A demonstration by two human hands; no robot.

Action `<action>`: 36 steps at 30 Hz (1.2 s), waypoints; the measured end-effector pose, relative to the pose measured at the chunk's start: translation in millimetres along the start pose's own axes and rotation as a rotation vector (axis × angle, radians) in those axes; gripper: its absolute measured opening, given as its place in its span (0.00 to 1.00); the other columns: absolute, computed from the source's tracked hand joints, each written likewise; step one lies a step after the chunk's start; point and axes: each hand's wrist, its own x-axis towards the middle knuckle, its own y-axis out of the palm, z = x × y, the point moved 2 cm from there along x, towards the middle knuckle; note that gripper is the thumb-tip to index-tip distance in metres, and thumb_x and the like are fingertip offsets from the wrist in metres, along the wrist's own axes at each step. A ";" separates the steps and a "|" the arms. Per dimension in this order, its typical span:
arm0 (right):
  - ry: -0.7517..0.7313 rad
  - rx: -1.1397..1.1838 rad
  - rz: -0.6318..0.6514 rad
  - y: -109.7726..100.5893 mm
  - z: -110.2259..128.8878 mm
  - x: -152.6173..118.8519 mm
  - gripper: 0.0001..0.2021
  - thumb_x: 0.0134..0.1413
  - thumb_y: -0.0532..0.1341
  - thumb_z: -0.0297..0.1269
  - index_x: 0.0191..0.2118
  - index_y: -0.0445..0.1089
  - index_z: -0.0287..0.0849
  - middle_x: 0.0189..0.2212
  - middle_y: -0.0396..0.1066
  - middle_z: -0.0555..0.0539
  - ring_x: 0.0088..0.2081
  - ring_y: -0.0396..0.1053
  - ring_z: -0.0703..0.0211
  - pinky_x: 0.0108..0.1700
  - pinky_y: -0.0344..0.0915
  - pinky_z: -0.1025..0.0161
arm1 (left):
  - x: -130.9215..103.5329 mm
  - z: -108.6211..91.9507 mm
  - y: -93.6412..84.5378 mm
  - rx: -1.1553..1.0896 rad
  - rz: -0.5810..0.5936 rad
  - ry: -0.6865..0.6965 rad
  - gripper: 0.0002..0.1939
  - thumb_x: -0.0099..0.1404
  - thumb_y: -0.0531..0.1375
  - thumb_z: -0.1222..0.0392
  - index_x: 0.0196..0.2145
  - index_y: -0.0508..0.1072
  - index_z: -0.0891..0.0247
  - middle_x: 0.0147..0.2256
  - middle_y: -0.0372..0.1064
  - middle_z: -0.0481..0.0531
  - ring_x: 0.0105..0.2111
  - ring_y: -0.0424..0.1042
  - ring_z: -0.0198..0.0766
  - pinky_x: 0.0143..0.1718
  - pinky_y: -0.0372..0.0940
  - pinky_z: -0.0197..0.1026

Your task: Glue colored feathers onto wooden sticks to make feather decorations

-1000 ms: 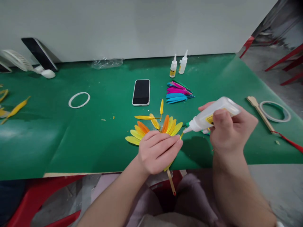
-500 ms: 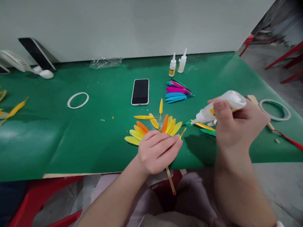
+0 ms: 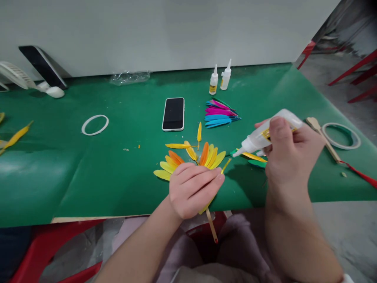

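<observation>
My left hand (image 3: 196, 190) is closed over a fan of yellow and orange feathers (image 3: 218, 159) at the table's front edge. Between its fingertips it pinches a yellow feather (image 3: 226, 166), whose narrow end sticks out to the right. From below that hand a wooden stick handle (image 3: 211, 226) extends past the edge; the fan's middle is hidden. In my right hand (image 3: 294, 151) is a white glue bottle (image 3: 260, 133), tilted so its nozzle points down-left, just above and apart from the feather's end. Loose green and yellow feathers (image 3: 252, 156) lie under the bottle.
Pink and blue feathers (image 3: 220, 114) lie beyond the fan, with two small glue bottles (image 3: 213, 80) upright behind them. A phone (image 3: 173, 114), a white ring (image 3: 94, 125), a tape roll (image 3: 341, 136) and a wooden handle with red tassel (image 3: 326, 141) rest on the green table (image 3: 123, 181).
The glue bottle's nozzle has shifted slightly left and down, closer to the pinched feather's end. My left hand has moved slightly left and down, and more yellow shows below it.
</observation>
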 end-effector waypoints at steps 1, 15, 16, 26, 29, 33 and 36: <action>0.016 0.043 0.023 2.3 0.3 -1.1 0.17 0.45 0.60 0.53 0.22 0.70 0.44 0.13 0.56 0.54 0.15 0.52 0.69 0.15 0.47 0.66 | -0.5 0.2 0.0 -0.005 -0.004 -0.006 0.07 0.57 0.61 0.70 0.35 0.75 0.65 0.33 0.76 0.52 0.33 0.73 0.35 0.32 0.67 0.38; -0.037 0.221 -0.102 7.9 -1.3 -5.7 0.18 0.51 0.56 0.51 0.24 0.72 0.42 0.11 0.51 0.55 0.13 0.48 0.69 0.15 0.41 0.66 | -2.4 2.3 0.0 -0.069 -0.063 -0.063 0.08 0.57 0.60 0.71 0.35 0.75 0.66 0.33 0.76 0.55 0.33 0.73 0.36 0.32 0.66 0.39; -0.064 0.225 -0.102 7.9 0.2 -7.6 0.18 0.52 0.55 0.51 0.24 0.72 0.42 0.11 0.51 0.54 0.13 0.49 0.68 0.15 0.41 0.66 | -2.5 2.3 -0.3 -0.074 -0.065 -0.074 0.08 0.57 0.60 0.71 0.36 0.75 0.66 0.33 0.76 0.55 0.33 0.73 0.36 0.32 0.66 0.39; -0.061 0.039 -0.236 -4.6 -10.3 10.4 0.16 0.48 0.59 0.49 0.25 0.73 0.40 0.12 0.55 0.53 0.14 0.51 0.68 0.15 0.46 0.65 | -9.4 8.4 -0.1 -0.138 -0.132 -0.155 0.13 0.57 0.60 0.69 0.40 0.74 0.62 0.36 0.75 0.52 0.34 0.73 0.37 0.33 0.67 0.39; 0.064 0.167 -0.242 -11.7 -24.1 25.4 0.15 0.47 0.58 0.50 0.27 0.70 0.41 0.16 0.62 0.50 0.14 0.57 0.66 0.14 0.47 0.65 | -7.1 24.3 -5.1 -0.180 -0.165 -0.283 0.12 0.58 0.60 0.68 0.41 0.74 0.60 0.37 0.75 0.51 0.35 0.73 0.37 0.38 0.68 0.41; 0.371 0.359 -0.005 -13.0 -45.5 34.8 0.13 0.42 0.61 0.44 0.35 0.67 0.45 0.35 0.72 0.44 0.26 0.67 0.62 0.19 0.57 0.67 | -9.7 60.2 -17.5 -0.228 -0.105 -0.743 0.08 0.62 0.57 0.62 0.36 0.76 0.60 0.37 0.75 0.50 0.38 0.72 0.37 0.42 0.66 0.41; 0.469 0.417 0.112 -8.9 -57.5 34.9 0.12 0.43 0.60 0.40 0.37 0.67 0.46 0.49 0.67 0.42 0.38 0.69 0.57 0.29 0.65 0.64 | -19.3 81.1 -24.6 -0.322 -0.022 -1.033 0.11 0.60 0.59 0.54 0.33 0.77 0.61 0.33 0.75 0.52 0.36 0.72 0.38 0.39 0.66 0.41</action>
